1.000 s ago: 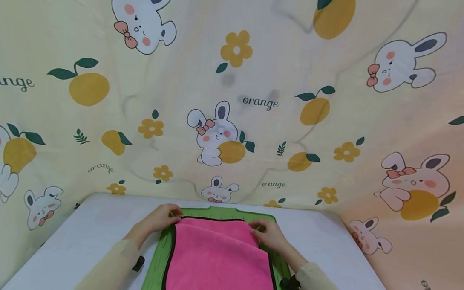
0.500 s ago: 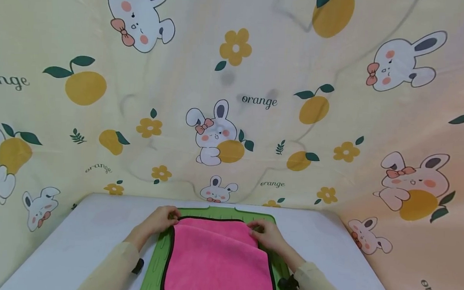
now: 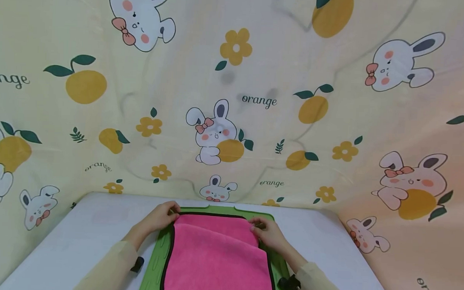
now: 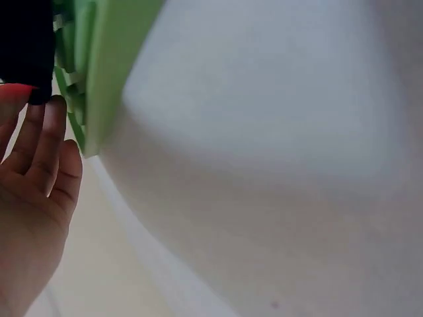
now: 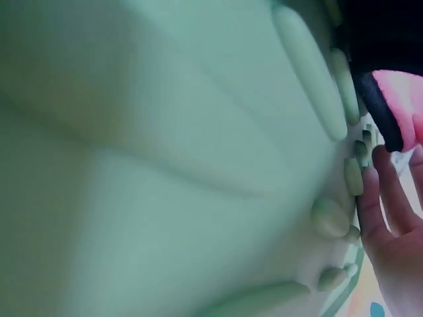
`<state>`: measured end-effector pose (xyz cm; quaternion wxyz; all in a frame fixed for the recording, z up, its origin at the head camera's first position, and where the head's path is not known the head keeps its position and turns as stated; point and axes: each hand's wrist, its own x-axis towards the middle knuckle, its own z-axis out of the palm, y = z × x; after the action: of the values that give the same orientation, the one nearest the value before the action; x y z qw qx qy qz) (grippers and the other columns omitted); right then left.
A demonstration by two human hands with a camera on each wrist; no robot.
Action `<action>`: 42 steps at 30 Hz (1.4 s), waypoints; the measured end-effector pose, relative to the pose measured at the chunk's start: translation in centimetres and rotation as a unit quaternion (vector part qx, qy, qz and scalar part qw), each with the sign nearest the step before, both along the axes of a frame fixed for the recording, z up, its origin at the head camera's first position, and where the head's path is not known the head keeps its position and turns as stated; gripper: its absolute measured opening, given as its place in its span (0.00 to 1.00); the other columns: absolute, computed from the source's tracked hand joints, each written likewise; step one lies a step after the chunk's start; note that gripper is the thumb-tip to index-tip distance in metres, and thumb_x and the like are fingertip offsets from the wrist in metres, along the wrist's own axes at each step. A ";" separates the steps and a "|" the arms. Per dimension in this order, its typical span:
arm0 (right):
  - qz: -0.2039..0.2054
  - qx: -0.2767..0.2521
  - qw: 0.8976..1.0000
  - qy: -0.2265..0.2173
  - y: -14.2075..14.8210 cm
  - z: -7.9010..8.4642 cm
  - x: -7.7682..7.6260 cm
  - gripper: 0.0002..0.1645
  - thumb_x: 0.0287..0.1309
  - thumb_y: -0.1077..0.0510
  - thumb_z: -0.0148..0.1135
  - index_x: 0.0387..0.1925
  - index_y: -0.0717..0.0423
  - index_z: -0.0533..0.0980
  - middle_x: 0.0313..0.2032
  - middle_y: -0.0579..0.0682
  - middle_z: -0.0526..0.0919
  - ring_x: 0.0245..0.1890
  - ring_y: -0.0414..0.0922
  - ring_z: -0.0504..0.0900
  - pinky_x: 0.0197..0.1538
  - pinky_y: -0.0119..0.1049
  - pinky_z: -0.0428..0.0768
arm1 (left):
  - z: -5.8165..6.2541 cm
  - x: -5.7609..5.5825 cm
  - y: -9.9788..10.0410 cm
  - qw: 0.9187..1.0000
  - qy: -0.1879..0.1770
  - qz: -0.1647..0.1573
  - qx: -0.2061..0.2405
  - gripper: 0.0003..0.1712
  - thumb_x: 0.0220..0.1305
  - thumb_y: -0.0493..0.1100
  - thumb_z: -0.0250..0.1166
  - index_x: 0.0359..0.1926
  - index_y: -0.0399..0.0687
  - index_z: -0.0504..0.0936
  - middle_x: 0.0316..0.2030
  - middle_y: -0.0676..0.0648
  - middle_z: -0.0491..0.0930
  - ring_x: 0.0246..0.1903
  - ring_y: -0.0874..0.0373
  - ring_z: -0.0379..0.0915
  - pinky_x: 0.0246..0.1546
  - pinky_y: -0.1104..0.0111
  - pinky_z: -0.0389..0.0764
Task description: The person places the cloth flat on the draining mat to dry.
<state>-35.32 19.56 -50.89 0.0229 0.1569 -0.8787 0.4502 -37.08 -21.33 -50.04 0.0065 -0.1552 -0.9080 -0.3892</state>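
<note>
A pink cloth with black edging (image 3: 218,259) lies spread over a green ridged board (image 3: 155,262), a slanting fold running across its far part. My left hand (image 3: 162,217) pinches the cloth's far left corner. At the far right corner, my right hand (image 3: 269,233) pinches the cloth's edge between thumb and fingers. Close up in the left wrist view, the left fingers (image 4: 47,142) hold the black hem beside the board's side. The right wrist view has the right fingers (image 5: 390,198) at the hem, close over the board's raised ridges.
The board rests on a white table (image 3: 83,242). Behind and to the sides hangs a pale curtain (image 3: 234,85) printed with rabbits, oranges and flowers. Black wrist mounts (image 3: 290,284) sit at both sleeves.
The cloth's far edge has moved slightly away from me, the left hand shifting with it. My right hand stays nearly in place at its corner.
</note>
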 end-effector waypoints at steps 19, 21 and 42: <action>-0.086 -0.026 0.991 0.103 0.0 1.9 -1.2 0.10 0.63 0.69 0.68 0.44 0.56 0.86 0.52 0.57 0.80 0.55 0.55 0.79 0.54 0.45 0.81 | 1.4 -1.3 2.0 0.996 0.083 0.025 0.038 0.06 0.72 0.28 0.58 0.46 0.38 0.79 0.45 0.40 0.84 0.43 0.49 0.82 0.48 0.54 0.82; -0.093 -0.024 0.990 0.104 0.1 1.8 -1.4 0.11 0.62 0.70 0.69 0.44 0.56 0.87 0.52 0.57 0.80 0.57 0.57 0.79 0.54 0.47 0.82 | 1.3 -1.3 2.3 0.996 0.084 0.025 0.028 0.08 0.71 0.28 0.58 0.46 0.38 0.82 0.45 0.40 0.85 0.44 0.49 0.81 0.48 0.54 0.81; -0.077 0.075 0.988 0.113 0.8 -0.3 -3.2 0.19 0.56 0.77 0.65 0.49 0.68 0.85 0.55 0.62 0.82 0.58 0.62 0.80 0.59 0.56 0.80 | 0.4 -1.1 2.2 0.995 0.030 -0.054 -0.077 0.31 0.59 0.32 0.70 0.64 0.29 0.78 0.60 0.32 0.77 0.64 0.34 0.71 0.66 0.44 0.72</action>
<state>-38.49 20.37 -51.20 0.1448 0.1405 -0.9113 0.3590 -38.20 -19.12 -49.66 0.0008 -0.2159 -0.9247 -0.3135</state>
